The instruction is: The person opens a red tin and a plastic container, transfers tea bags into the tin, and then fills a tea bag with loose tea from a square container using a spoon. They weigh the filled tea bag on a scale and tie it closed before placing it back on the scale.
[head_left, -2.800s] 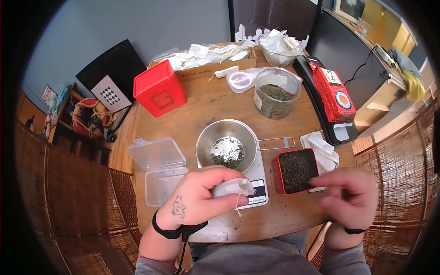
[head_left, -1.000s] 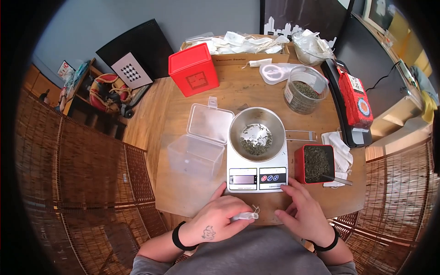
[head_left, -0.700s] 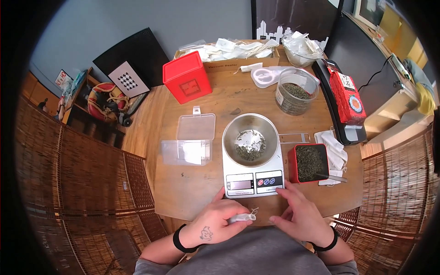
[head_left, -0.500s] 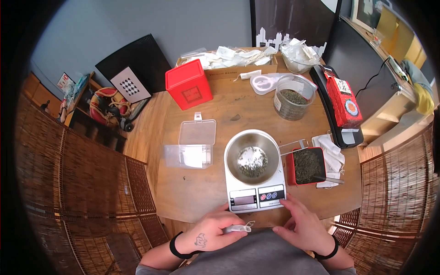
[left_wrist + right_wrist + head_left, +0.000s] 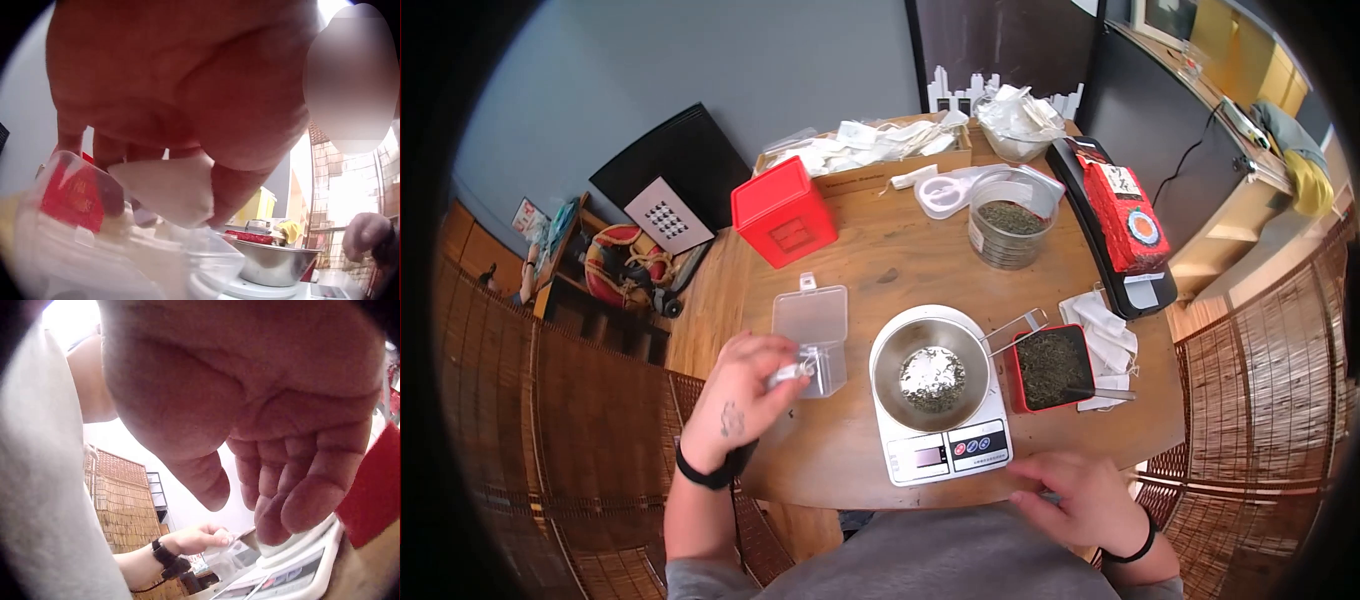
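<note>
My left hand [image 5: 740, 395] holds a small white drawstring pouch [image 5: 788, 374] between thumb and fingers, at the clear hinged plastic box [image 5: 810, 312], whose lid lies back. Much of the box is hidden behind that hand. Close up in the left wrist view, the pouch [image 5: 175, 190] hangs under the fingers beside the box wall. My right hand [image 5: 1080, 497] is at the front right corner of a white kitchen scale [image 5: 893, 462], fingers extended and nothing in them. On the scale stands a steel pan [image 5: 884, 385] with some dried tea leaves on its bottom.
Right of the scale, a red tin [image 5: 1019, 385] of tea leaves [image 5: 1050, 368] holds a spoon [image 5: 1112, 394]; the pan's wire handle reaches its edge. White pouches [image 5: 1105, 335] lie beside it. Behind are a clear jar [image 5: 1000, 245], a red box [image 5: 785, 215] and a carton of pouches [image 5: 880, 180].
The scale and pan were drawn toward the person, the handle swinging against the red tin. My left hand then moved left with the pouch, from the scale's front to the clear box.
</note>
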A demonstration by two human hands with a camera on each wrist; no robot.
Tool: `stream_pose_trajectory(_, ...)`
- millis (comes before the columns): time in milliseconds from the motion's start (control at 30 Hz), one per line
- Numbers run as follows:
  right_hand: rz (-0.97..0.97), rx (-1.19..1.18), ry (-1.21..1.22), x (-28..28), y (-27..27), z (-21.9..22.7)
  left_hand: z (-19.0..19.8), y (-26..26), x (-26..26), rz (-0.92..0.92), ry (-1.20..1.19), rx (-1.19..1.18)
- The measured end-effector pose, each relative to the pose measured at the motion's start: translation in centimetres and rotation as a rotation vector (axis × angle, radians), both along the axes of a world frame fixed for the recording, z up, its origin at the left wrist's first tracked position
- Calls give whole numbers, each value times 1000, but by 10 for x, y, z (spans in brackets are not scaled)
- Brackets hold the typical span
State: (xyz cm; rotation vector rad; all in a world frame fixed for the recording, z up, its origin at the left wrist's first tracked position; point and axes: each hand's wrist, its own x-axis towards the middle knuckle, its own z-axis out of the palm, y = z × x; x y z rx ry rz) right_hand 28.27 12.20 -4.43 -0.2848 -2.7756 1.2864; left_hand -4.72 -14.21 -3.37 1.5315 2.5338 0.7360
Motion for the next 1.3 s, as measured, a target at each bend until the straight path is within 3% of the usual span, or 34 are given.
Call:
stream_pose_trajectory(167,-51,143,112,-35,27,26,-22,-19,49,177,26,69)
stream_pose_trajectory(267,-44,329,125,-67,58,44,-27,-25,70,189,44,76)
stream_pose_trajectory(333,26,581,78,-93,78,49,-33,-29,82,195,75,77)
stream_pose_trajectory(567,439,492,-66,-152,92,41,-65,-41,97,162,98,104)
stream_pose_trajectory(700,446,513,-233,-162,79,43,-67,-46,90,129,54,133)
stream_pose_trajectory(833,482,587,-225,-176,85,35,-44,-47,91,118,97,237)
stream_pose_trajectory(967,476,664,-57,-187,85,24,-39,-31,109,-162,-145,514)
stream_pose_trajectory(1033,470,711,-47,-194,83,24,-47,-18,126,-323,-423,503)
stream_pose_trajectory(1167,450,856,110,-186,72,42,-67,6,139,-452,-574,370)
stream_pose_trajectory(1233,240,777,291,-165,56,63,-80,13,138,-526,-611,230)
stream_pose_trajectory(1300,182,586,101,-119,36,87,-79,15,138,-516,-611,232)
